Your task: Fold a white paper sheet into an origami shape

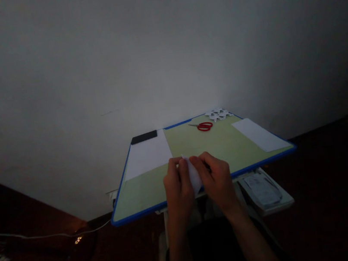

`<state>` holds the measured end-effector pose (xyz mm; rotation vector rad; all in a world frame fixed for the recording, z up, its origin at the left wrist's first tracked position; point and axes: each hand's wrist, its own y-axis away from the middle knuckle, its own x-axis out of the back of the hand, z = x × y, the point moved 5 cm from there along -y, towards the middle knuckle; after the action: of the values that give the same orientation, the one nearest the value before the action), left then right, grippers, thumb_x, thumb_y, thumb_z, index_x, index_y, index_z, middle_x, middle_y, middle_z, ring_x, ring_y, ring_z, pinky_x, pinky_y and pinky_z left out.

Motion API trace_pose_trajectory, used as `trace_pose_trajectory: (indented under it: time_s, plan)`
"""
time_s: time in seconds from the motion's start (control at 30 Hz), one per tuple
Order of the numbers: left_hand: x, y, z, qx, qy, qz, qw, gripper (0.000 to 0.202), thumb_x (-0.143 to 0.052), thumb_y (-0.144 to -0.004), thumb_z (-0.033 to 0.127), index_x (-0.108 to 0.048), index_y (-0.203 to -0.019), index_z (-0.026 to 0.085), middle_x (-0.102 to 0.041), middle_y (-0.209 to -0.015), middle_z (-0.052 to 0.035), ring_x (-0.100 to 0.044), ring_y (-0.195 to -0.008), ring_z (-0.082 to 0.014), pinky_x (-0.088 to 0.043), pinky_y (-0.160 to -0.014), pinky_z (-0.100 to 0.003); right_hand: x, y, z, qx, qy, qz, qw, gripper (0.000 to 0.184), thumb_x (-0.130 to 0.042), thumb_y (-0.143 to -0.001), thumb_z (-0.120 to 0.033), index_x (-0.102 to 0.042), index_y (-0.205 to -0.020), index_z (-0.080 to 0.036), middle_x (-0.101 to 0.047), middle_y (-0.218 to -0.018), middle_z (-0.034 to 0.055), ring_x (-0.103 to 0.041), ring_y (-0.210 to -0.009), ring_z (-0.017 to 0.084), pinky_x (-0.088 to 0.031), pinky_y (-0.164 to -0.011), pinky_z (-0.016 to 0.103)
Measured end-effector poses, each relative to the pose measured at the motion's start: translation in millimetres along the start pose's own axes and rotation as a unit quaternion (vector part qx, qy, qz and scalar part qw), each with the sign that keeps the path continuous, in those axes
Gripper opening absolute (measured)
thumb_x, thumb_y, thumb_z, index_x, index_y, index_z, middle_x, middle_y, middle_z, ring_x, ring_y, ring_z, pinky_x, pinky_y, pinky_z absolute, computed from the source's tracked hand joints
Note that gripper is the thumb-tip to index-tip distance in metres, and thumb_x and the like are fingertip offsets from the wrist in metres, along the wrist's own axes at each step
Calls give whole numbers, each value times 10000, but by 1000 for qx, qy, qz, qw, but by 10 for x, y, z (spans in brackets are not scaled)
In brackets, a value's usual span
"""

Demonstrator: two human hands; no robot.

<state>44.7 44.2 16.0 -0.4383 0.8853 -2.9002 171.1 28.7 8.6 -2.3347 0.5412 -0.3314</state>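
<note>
Both hands meet over the near edge of a small green table (228,144) with a blue rim. My left hand (178,188) and my right hand (215,178) pinch a small folded piece of white paper (194,177) between their fingertips. The paper stands upright between the two hands, just above the table's front edge. Fingers of both hands are curled and pressed on it.
Red scissors (204,126) lie at the back of the table beside a pile of several white paper cutouts (219,114). A white sheet (147,154) and a black object (144,137) lie at the left, another white sheet (261,134) at the right. A side tray (264,189) hangs below.
</note>
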Motion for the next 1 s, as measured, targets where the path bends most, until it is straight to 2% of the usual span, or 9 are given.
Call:
trace_pose_trajectory:
  time_s: [0.13, 0.27, 0.4, 0.5, 0.7, 0.87, 1.0]
  plan:
    - [-15, -10, -57, 16, 12, 12, 1000, 281, -485, -1096, 419, -538, -896, 229, -569, -688, 32, -531, -588, -141, -379, -552, -260, -51, 24, 0, 24, 31, 22, 999, 399, -621, -1062, -349, -546, -695, -213, -498, -605, -61, -453, -555, 106, -325, -578, 273]
    - [-41, 13, -87, 23, 32, 35, 999, 331, -450, -1118, 474, -497, -889, 239, -511, -658, 49, -484, -556, -137, -366, -539, -267, -88, 39, -71, 40, 18, 23, 999, 404, -622, -1056, -335, -534, -680, -217, -483, -583, -68, -450, -535, 100, -333, -571, 266]
    - [-18, 22, -97, 10, 38, 69, 997, 383, -463, -1112, 533, -491, -870, 238, -525, -700, 34, -506, -609, -143, -398, -569, -264, -74, 24, -123, 46, -2, -2, 999, 337, -641, -1031, -306, -601, -710, -209, -515, -580, -66, -469, -526, 97, -348, -565, 257]
    - [1, 7, -155, 26, 52, 80, 995, 411, -482, -1094, 591, -501, -883, 239, -533, -721, 28, -523, -642, -151, -413, -588, -264, -81, 13, -88, 33, 5, -35, 999, 263, -651, -1014, -313, -663, -776, -202, -535, -585, -62, -482, -524, 104, -361, -561, 255]
    - [23, -40, -251, 53, 44, 67, 995, 434, -494, -1063, 650, -509, -922, 240, -514, -708, 42, -502, -613, -147, -411, -549, -247, -131, 9, 7, -15, -22, -91, 995, 241, -640, -1014, -321, -671, -806, -203, -598, -623, -47, -530, -559, 115, -390, -579, 256]
    - [1, -44, -271, 68, 72, 25, 995, 443, -485, -1054, 665, -533, -964, 234, -513, -673, 57, -467, -521, -124, -366, -445, -216, -85, -5, -8, -30, -47, -62, 997, 251, -659, -1010, -332, -680, -799, -199, -624, -647, -36, -558, -588, 122, -412, -587, 259]
    - [-1, -25, -268, 58, 69, 12, 996, 396, -557, -1039, 617, -580, -1002, 224, -544, -649, 54, -480, -512, -118, -362, -447, -201, -58, -7, 33, -68, -92, -44, 992, 201, -679, -1003, -355, -744, -892, -200, -716, -740, -5, -635, -650, 143, -476, -609, 261]
